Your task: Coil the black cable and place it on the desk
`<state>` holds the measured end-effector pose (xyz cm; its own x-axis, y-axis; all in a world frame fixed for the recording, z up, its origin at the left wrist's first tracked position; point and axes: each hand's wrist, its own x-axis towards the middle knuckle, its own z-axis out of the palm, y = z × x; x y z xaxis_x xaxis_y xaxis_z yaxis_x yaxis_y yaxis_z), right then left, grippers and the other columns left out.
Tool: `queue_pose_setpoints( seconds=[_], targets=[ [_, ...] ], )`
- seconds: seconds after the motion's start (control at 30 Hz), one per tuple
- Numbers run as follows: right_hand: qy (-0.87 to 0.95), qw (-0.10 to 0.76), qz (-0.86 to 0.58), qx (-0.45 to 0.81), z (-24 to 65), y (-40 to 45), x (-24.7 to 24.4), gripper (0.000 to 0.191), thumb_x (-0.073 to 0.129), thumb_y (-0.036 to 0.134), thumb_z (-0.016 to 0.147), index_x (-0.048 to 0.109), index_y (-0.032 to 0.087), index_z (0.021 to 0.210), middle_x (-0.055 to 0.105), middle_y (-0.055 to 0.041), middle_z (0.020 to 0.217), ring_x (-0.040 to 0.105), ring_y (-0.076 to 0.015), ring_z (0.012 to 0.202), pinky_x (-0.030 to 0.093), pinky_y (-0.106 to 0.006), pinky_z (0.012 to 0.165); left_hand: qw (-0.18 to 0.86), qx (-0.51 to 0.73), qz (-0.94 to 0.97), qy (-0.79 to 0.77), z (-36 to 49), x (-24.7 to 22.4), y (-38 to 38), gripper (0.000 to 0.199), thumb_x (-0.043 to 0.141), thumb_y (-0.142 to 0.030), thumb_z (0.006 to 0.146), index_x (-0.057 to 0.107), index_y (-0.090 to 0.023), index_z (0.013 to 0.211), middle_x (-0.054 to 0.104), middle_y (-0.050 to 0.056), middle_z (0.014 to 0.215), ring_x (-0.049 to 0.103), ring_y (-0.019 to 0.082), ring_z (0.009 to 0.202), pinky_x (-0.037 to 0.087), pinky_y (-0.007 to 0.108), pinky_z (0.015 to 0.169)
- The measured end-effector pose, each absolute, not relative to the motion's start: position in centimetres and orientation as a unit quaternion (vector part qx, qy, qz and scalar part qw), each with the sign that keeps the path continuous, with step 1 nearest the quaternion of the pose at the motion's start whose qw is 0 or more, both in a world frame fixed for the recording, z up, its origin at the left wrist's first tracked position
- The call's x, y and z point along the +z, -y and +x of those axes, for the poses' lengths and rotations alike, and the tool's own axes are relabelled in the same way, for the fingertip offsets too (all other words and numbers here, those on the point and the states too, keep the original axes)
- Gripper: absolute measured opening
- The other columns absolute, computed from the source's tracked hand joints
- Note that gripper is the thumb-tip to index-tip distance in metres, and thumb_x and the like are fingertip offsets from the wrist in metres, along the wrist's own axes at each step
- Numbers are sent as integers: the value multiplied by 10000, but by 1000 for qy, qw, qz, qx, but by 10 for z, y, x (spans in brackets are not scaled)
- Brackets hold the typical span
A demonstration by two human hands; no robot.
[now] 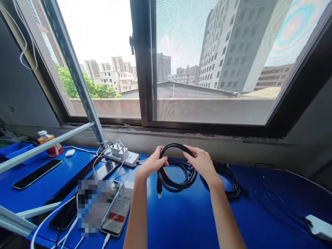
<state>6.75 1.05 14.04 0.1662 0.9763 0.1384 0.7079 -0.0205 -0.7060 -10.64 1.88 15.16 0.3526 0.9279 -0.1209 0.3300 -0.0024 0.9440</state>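
Observation:
Between my two hands a black cable (174, 188) is held up in a round coil above the blue table. My left hand (155, 162) pinches the coil's upper left side with thumb and fingers. On the upper right side, my right hand (201, 162) is closed around the same loops. A black plug (159, 185) with a light metal tip hangs down at the coil's lower left. Behind the held coil, more black cable loops lie on the table. Another black cable coil (233, 188) rests partly behind my right forearm.
Several phones, one the timer phone (118, 211), lie at left with white cables. A white power strip (131, 157) stands near the wall. A metal frame (77, 76) rises at left beside a drink bottle (48, 140). A white adapter (320, 226) is at right.

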Motion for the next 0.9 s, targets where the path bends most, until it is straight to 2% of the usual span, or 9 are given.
queue_pose_setpoints(
  seconds=[0.13, 0.27, 0.37, 0.47, 0.53, 0.63, 0.73, 0.9],
  targets=[
    [634, 285, -686, 216, 62, -27, 125, 296, 530, 218, 837, 668, 275, 1093, 692, -6, 1033, 645, -207, 946, 508, -271, 753, 511, 264, 644, -504, -112, 135, -22, 336, 503, -142, 757, 459, -168, 1090, 535, -36, 714, 543, 100, 537, 427, 178, 431],
    [615, 243, -719, 214, 62, -35, 111, 260, 563, 232, 861, 631, 203, 1110, 645, -71, 1113, 596, -213, 1040, 473, -364, 891, 441, 303, 624, -569, -110, 103, -33, 392, 502, -108, 748, 504, -165, 1135, 547, -14, 773, 533, 92, 549, 438, 185, 464],
    [605, 216, -734, 221, 62, -42, 97, 242, 558, 281, 883, 598, 162, 1089, 610, -77, 1118, 591, -185, 999, 483, -397, 879, 404, 317, 603, -611, -106, 74, -48, 445, 488, -83, 736, 492, -131, 1179, 575, 34, 859, 567, 117, 594, 481, 227, 517],
    [601, 198, -743, 217, 61, -51, 83, 249, 549, 300, 889, 582, 164, 1095, 580, -77, 1145, 576, -188, 1005, 487, -399, 868, 379, 329, 605, -618, -102, 51, -60, 461, 515, -8, 659, 575, -132, 1100, 628, 58, 867, 623, 188, 799, 526, 294, 716],
    [601, 192, -746, 213, 62, -55, 74, 266, 544, 303, 891, 568, 168, 1119, 566, -81, 1160, 570, -191, 1007, 488, -401, 863, 366, 344, 610, -613, -101, 40, -65, 487, 539, 6, 629, 607, -148, 1086, 660, 72, 927, 612, 222, 946, 497, 335, 860],
    [610, 191, -741, 205, 63, -60, 65, 282, 531, 322, 897, 558, 173, 1135, 560, -82, 1162, 571, -189, 993, 494, -395, 847, 345, 361, 613, -612, -100, 30, -70, 515, 535, -12, 644, 610, -146, 1135, 657, 98, 1059, 567, 252, 1081, 423, 386, 989],
    [614, 190, -740, 199, 64, -63, 59, 291, 525, 334, 900, 554, 172, 1140, 559, -83, 1161, 572, -187, 982, 498, -392, 838, 321, 366, 617, -618, -99, 25, -71, 530, 497, -31, 683, 586, -134, 1196, 633, 112, 1116, 540, 253, 1129, 375, 397, 1035],
    [609, 171, -748, 201, 65, -61, 60, 285, 522, 332, 901, 555, 179, 1139, 558, -82, 1163, 570, -186, 985, 496, -390, 841, 278, 356, 637, -624, -93, 23, -63, 528, 441, -41, 737, 553, -115, 1247, 606, 125, 1129, 521, 249, 1130, 372, 376, 1025]
  ],
)
